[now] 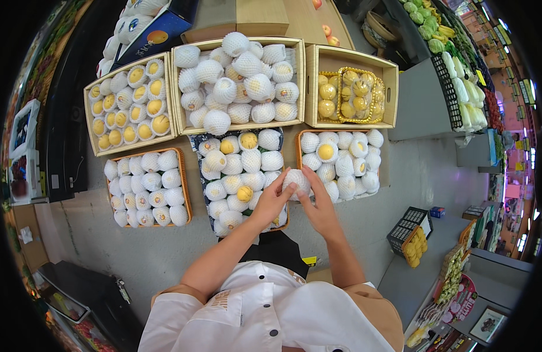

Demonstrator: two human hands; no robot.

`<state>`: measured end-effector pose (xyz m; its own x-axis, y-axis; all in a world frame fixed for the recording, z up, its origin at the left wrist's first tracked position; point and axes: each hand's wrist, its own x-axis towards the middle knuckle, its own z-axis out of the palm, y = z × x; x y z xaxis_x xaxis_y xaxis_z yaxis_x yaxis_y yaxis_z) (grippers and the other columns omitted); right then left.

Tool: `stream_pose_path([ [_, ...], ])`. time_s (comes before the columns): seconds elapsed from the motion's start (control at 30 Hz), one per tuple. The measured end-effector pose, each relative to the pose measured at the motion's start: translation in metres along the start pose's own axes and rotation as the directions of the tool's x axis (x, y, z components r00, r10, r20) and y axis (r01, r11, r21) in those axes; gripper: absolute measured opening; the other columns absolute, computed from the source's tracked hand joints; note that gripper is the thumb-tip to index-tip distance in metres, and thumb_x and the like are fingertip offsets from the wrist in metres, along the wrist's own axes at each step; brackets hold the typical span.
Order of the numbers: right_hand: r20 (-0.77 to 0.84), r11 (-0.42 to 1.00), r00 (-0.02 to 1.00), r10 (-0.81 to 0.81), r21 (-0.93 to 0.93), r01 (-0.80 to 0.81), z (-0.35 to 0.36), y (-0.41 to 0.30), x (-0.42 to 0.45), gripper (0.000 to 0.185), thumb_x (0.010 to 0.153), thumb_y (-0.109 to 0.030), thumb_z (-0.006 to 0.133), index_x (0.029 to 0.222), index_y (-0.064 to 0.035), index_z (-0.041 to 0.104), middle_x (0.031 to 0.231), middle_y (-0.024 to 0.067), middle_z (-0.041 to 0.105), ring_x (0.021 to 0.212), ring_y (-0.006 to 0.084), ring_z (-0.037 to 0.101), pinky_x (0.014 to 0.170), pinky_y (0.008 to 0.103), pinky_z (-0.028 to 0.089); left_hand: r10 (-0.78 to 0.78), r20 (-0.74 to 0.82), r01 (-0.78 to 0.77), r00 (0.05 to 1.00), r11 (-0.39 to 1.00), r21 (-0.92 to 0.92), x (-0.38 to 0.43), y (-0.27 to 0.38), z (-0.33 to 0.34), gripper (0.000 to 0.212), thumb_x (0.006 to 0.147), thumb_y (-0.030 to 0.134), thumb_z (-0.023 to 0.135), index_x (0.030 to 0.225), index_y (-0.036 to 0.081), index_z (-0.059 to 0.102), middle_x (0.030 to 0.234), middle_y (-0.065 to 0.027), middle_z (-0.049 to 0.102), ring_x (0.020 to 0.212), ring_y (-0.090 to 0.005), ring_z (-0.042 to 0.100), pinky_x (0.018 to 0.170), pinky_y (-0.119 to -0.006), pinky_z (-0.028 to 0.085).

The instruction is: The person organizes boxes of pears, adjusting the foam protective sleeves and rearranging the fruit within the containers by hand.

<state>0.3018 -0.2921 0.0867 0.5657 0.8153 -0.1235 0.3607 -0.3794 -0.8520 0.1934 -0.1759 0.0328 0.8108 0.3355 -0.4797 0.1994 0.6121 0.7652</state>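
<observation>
Between my left hand (273, 198) and my right hand (316, 200) is a round fruit in a white foam net sleeve (297, 182), gripped by the fingers of both. It is held above the gap between a middle basket of foam-netted fruit (286, 220) and a right-hand basket (299, 147) of the same. One bare yellow-striped fruit (244, 193) lies on top of the middle basket's rows. Several sleeves there and in the right basket show yellow skin at their openings. My forearms cover part of the middle basket's near side.
Behind the baskets stand a wooden crate heaped with netted fruit (302, 88), a left crate in rows (93, 127) and a right crate (392, 88) with packed golden fruit. Another orange-rimmed basket (188, 207) is at left. Vegetable displays and a black crate (401, 229) are farther right.
</observation>
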Motion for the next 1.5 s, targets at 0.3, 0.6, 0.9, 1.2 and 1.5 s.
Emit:
stream_pose_path([
  [0.3,-0.155,0.956,0.973,-0.171,-0.264,0.126,0.038,-0.005,0.007,0.037,0.104,-0.012,0.047,0.136,0.0053,0.051,0.136,0.0275,0.056,0.125,0.0427,0.056,0.105,0.0436,0.045,-0.054,-0.065,0.039,0.996,0.978,-0.207,-0.005,-0.005,-0.016,0.056,0.107,0.043,0.048,0.153,0.013,0.042,0.127,-0.0021,0.06,0.107,-0.0094,0.055,0.092,-0.027,0.045],
  [0.6,-0.043,0.898,0.992,-0.117,-0.432,0.087,0.038,-0.018,0.015,0.028,0.103,-0.013,0.049,0.124,0.005,0.056,0.117,0.0253,0.065,0.102,0.0419,0.065,0.084,0.0448,0.054,0.089,-0.063,-0.084,0.994,0.994,0.068,-0.009,0.004,-0.03,0.054,0.095,0.034,0.072,0.138,0.007,0.054,0.118,0.0003,0.063,0.086,-0.0052,0.056,0.072,-0.022,0.048],
  [0.9,-0.123,0.916,0.992,-0.028,-0.4,-0.024,0.042,-0.011,0.021,0.017,0.101,-0.014,0.053,0.105,0.0006,0.061,0.092,0.0232,0.067,0.078,0.0424,0.065,0.068,0.0475,0.052,0.02,-0.073,-0.01,0.997,0.99,0.137,-0.015,0.009,-0.045,0.054,0.094,0.032,0.073,0.138,0.007,0.055,0.113,-0.0024,0.066,0.085,-0.0065,0.059,0.072,-0.022,0.049],
  [1.2,-0.115,0.979,0.985,0.131,-0.142,-0.147,0.035,-0.014,0.028,0.018,0.099,-0.016,0.058,0.101,0.0017,0.063,0.089,0.0203,0.067,0.081,0.0379,0.066,0.073,0.0434,0.052,0.004,-0.02,-0.007,1.0,0.993,-0.12,-0.018,0.006,-0.055,0.059,0.096,0.029,0.07,0.146,0.006,0.048,0.127,-0.0062,0.061,0.088,-0.0063,0.059,0.076,-0.024,0.05],
  [1.5,-0.25,0.843,0.903,-0.349,-0.505,0.185,0.051,-0.031,0.015,0.022,0.086,-0.003,0.068,0.107,0.002,0.066,0.103,0.013,0.063,0.091,0.0315,0.061,0.076,0.0415,0.051,0.19,-0.059,-0.192,0.98,0.981,-0.038,-0.012,0.003,-0.05,0.058,0.098,0.017,0.067,0.15,0.007,0.043,0.137,-0.0093,0.056,0.112,-0.013,0.058,0.09,-0.027,0.05],
])
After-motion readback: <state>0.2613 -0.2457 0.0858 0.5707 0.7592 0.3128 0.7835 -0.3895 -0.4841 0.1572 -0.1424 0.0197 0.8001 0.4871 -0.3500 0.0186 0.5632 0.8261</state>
